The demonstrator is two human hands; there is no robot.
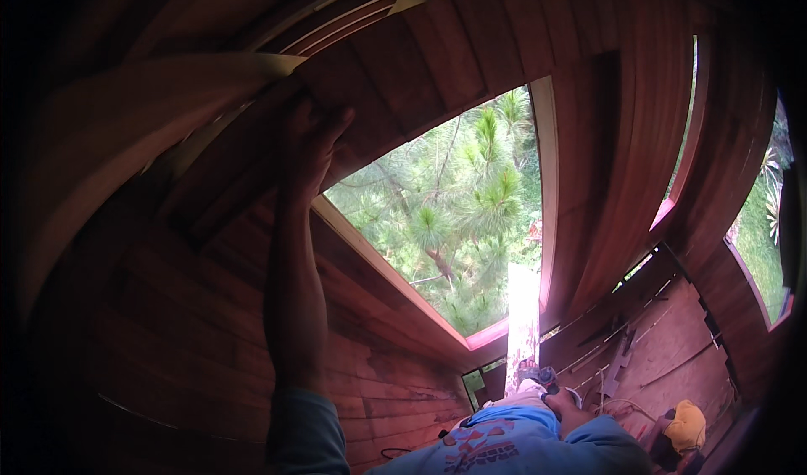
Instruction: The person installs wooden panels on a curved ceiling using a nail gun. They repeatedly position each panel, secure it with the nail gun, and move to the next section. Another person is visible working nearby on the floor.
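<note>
My left arm stretches up along the left side of the window opening. My left hand (315,147) rests against the dark reddish wooden planks (370,76) of the wall, its thumb spread away from the fingers; the fingertips are in deep shadow. Low down beside my thigh, my right hand (565,408) is closed, with a small dark object (548,379) just beyond it. What its fingers hold is too small and partly hidden. A bare foot shows on a pale, brightly lit board (523,319) that runs toward the window (445,214).
Below to the right is a plank floor (672,340) with gaps, loose wood strips (620,361) and a thin cord. A yellow-orange item (686,427) lies at the lower right. Another opening (761,231) shows greenery at far right. Trees stand outside the window.
</note>
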